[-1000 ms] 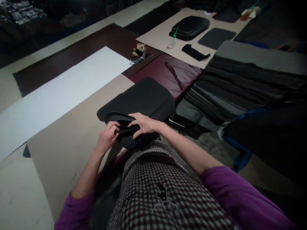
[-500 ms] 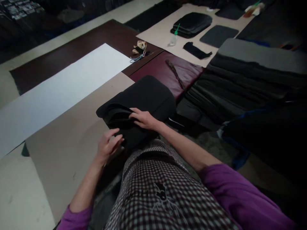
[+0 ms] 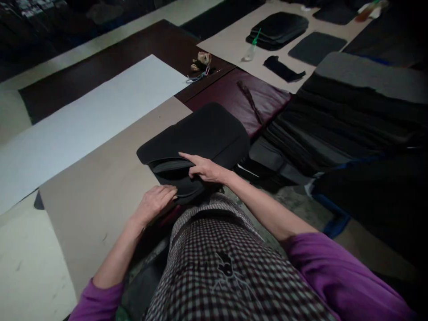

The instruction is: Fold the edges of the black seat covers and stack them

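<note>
A dark, round-cornered stack of black sheets (image 3: 214, 129) lies at the table edge in front of me, its near side gaping and showing thin layers. My left hand (image 3: 156, 201) is closed, fingertips pinching the near edge of the lower black sheet (image 3: 183, 187); its thumb is mostly hidden. On the stack, my right hand (image 3: 207, 169) rests beside the gap. Its index finger is stretched over the upper layer, and another finger or the thumb is bent apart from it at the opening. Whether the sheets are cloth or foam I cannot tell.
Tan board (image 3: 96, 187) and a white sheet (image 3: 100, 107) lie leftward. Ahead are a maroon pad (image 3: 227, 96) with a dark brush-like tool (image 3: 249, 100), a green-tipped bottle (image 3: 250, 51) and stacked black pieces (image 3: 281, 29). Dark material (image 3: 354, 102) is piled to the right.
My left hand has moved onto the lower sheet's edge and closed on it. My right hand has shifted slightly right, its index finger now extended. The gap's shape has changed, and the view has shifted slightly.
</note>
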### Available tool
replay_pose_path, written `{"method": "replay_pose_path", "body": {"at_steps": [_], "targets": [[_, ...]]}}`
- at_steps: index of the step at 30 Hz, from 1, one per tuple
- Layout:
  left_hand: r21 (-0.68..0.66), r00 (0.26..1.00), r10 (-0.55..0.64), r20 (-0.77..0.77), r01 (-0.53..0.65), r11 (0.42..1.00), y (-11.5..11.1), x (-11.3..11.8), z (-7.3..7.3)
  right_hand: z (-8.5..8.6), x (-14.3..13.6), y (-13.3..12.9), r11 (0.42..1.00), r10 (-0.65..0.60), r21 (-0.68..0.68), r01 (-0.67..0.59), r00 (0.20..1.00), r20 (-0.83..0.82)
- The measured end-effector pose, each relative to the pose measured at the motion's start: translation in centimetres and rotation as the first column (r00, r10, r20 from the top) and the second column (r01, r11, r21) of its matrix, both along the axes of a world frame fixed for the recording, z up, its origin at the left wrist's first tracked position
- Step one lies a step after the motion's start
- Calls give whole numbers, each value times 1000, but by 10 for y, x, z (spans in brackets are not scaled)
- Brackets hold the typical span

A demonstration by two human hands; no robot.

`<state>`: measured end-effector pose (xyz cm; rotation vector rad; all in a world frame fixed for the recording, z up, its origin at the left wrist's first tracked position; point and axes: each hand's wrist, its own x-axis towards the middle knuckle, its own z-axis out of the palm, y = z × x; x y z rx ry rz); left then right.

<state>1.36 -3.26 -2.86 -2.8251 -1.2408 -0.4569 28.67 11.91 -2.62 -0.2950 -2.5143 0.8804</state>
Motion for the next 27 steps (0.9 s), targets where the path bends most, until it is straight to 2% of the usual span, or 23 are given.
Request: {"method": "replay_pose_path", "body": {"at_steps": [3, 8, 14, 20, 23, 27], "targets": [[23, 994, 31, 109, -34, 999, 2, 2, -3, 1, -3, -1, 998, -56, 35, 53, 995, 83], [-27, 965, 87, 248, -82, 996, 14, 0, -2, 10, -4, -6, 999, -46, 33, 42, 990, 132], [-69, 950, 143, 278, -129, 989, 21, 1, 1, 12, -1, -3, 999, 26, -25, -22, 983, 182], [-133, 966, 135, 220, -107, 985, 13, 1, 0, 4, -4, -2, 1000, -20, 4, 20, 993, 117], [-94, 980, 118, 157, -104, 990, 9, 1, -2, 3, -5, -4, 999, -48, 17, 47, 993, 106], [-28, 975, 86, 204, -82, 996, 12, 3, -3, 7, -3, -6, 999, -46, 8, 46, 991, 126]]}}
